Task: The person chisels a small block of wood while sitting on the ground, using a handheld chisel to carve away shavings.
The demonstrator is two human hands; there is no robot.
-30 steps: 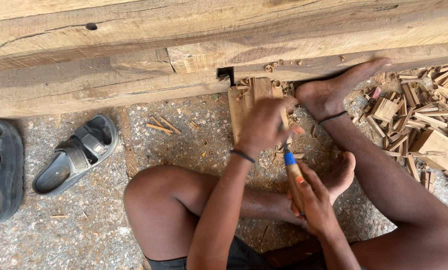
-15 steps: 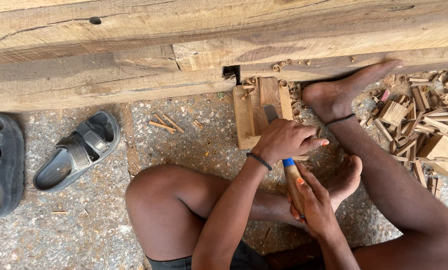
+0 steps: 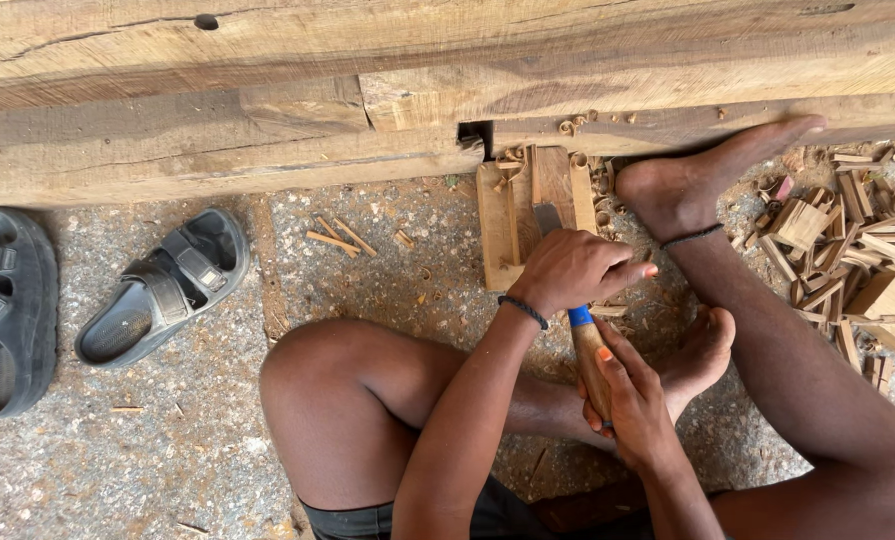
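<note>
Left hand [image 3: 573,272]: curling closed over the metal part of the chisel [image 3: 580,340], just below the wood block, fingers wrapping down tight.
Right hand [image 3: 636,405]: gripping shut around the brown handle of the chisel, near the bottom middle of the ground, thumb lying along the handle.
Chisel: running up from the right hand, under the left hand, with the grey blade tip resting on the wood block; showing a blue ring between the two hands.
Wood block [image 3: 530,212]: lying flat on the ground [image 3: 168,450], touching the lower edge of the big beam, just beside the right foot.
Big beam [image 3: 368,90]: stretching across the whole top edge of the ground, with a dark notch right above the wood block.
Right foot [image 3: 693,180]: pressing toes against the big beam, wearing a thin black anklet.
Left foot [image 3: 703,350]: tucking in just beside the right hand.
Wood chips [image 3: 848,250]: piling up at the right edge of the ground.
Sandals [image 3: 163,290]: lying at the left edge of the ground, well apart from the hands.
</note>
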